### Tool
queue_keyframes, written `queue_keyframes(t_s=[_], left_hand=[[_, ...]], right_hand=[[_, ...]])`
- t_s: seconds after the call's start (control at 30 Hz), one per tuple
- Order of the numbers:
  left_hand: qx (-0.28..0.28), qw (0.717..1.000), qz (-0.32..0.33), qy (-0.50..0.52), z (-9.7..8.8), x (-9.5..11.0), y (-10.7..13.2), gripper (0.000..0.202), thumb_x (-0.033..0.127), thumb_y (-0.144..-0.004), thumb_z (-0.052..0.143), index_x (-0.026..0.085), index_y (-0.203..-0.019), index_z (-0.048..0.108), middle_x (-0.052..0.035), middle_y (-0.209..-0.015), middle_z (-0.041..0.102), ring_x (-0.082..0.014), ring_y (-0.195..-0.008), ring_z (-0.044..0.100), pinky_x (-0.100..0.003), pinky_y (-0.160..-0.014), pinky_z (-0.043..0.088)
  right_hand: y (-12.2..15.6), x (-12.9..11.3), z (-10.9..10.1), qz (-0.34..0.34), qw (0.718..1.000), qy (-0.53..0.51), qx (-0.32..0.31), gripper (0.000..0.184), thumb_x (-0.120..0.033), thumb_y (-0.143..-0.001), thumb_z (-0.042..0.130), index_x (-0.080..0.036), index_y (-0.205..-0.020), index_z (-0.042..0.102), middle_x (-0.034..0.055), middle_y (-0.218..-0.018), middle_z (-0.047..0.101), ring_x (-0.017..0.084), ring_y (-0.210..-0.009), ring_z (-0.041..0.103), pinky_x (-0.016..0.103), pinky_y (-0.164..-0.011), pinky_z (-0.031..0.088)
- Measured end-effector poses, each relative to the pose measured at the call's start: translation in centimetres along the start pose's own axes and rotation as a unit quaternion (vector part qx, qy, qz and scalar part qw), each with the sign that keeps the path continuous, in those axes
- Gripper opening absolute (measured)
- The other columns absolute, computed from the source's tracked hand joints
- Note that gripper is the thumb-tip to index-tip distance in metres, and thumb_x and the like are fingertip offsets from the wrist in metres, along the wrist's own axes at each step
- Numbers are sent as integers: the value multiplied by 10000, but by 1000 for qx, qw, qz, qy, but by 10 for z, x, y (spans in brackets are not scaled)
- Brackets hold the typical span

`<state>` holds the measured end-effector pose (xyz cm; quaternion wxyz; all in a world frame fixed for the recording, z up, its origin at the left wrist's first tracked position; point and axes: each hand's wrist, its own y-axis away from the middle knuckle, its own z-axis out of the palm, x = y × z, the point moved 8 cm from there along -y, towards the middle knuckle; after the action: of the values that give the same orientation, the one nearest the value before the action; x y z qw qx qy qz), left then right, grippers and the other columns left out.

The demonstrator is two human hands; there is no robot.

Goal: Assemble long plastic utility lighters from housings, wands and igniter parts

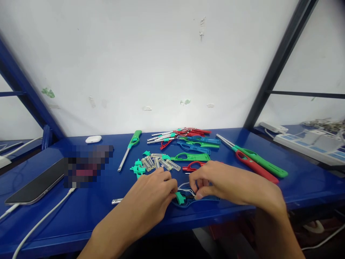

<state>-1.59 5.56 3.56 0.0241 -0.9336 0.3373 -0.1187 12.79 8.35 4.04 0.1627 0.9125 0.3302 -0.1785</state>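
Observation:
My left hand (159, 189) is closed at the front of the table, thumb and fingertips at a small teal plastic piece (180, 198). That piece sits at the end of a blue lighter shell half (185, 205), which lies low on the table. My right hand (205, 181) bends over the same shell from the right, its fingers curled and pinching near a small dark part (190, 197). Thin white wires (185, 189) loop between the two hands. A metal lighter tube (116, 201) sticks out left of my left wrist. What lies under my fingertips is partly hidden.
Behind my hands lie several clear fuel tanks (157, 163), teal pieces (138, 169), and green (191, 157) and blue (198, 146) shells. Whole long lighters (256, 167) lie right, another (129, 148) left. Phones (37, 183), cables and a white case (93, 139) are left.

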Motion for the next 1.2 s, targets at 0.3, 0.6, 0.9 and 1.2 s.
queue_keyframes(t_s=[0.3,0.6,0.9,1.2], left_hand=[[6,999,-46,9,-2,-6,0,111,167,-1029,623,242,-968,680,-5,-974,694,-230,-892,652,-343,-731,392],[-12,997,-52,-59,6,-1,-2,116,190,-1055,573,230,-977,649,-28,-1015,668,-248,-863,646,-343,-659,359],[-4,997,-44,-65,3,2,-1,125,190,-1051,583,224,-945,638,-25,-999,667,-249,-890,614,-346,-663,372],[-4,997,-40,-59,11,5,-6,151,199,-1068,546,225,-938,619,-33,-992,675,-242,-906,623,-340,-652,379]], right_hand=[[-1,2,1,4,1000,-3,-6,78,-289,-964,750,-252,-909,709,-59,-832,701,132,-751,584,271,-627,344],[-1,4,2,7,1000,-7,-6,79,-266,-955,759,-255,-902,701,-66,-827,684,128,-762,575,267,-641,345],[-4,2,2,2,1000,-5,0,119,-268,-928,801,-234,-871,703,-66,-806,679,122,-748,571,259,-640,343],[-3,1,-1,9,1000,-14,2,103,-244,-920,798,-223,-848,728,-63,-786,692,114,-736,586,248,-632,359]])
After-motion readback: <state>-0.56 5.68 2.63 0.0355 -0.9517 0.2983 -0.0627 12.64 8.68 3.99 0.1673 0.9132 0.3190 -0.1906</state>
